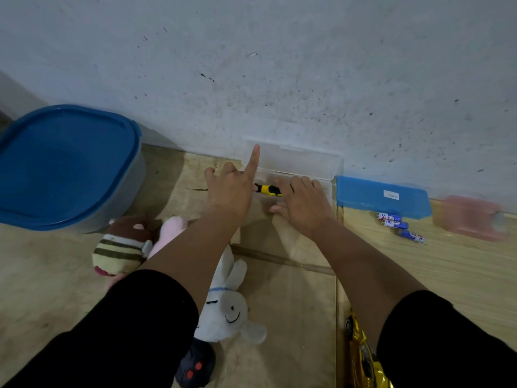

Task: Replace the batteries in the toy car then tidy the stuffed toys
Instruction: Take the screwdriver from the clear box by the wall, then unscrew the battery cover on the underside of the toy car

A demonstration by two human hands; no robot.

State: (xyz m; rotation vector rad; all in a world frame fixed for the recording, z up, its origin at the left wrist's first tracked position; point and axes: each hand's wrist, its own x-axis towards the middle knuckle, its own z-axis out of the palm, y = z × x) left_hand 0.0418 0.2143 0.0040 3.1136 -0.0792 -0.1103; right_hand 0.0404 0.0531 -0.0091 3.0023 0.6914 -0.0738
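A clear plastic box (328,189) sits on the floor against the wall, its lid (296,159) raised. Inside lies a screwdriver (268,189) with a yellow and black handle. My left hand (229,189) has its index finger straight up against the lid's left end, the other fingers curled. My right hand (303,204) lies over the box, fingers bent down inside over the screwdriver's right end, thumb outside the front wall. The yellow toy car (361,351) lies at the bottom, partly hidden by my right arm. Three blue batteries (391,223) lie loose on the right.
A big tub with a blue lid (64,163) stands at the left. Stuffed toys lie under my left arm: a striped one (120,252), a pink one (170,229), a white rabbit (228,306), a dark one (195,368). A blue case (383,196) and a blurred pink box (472,217) sit right.
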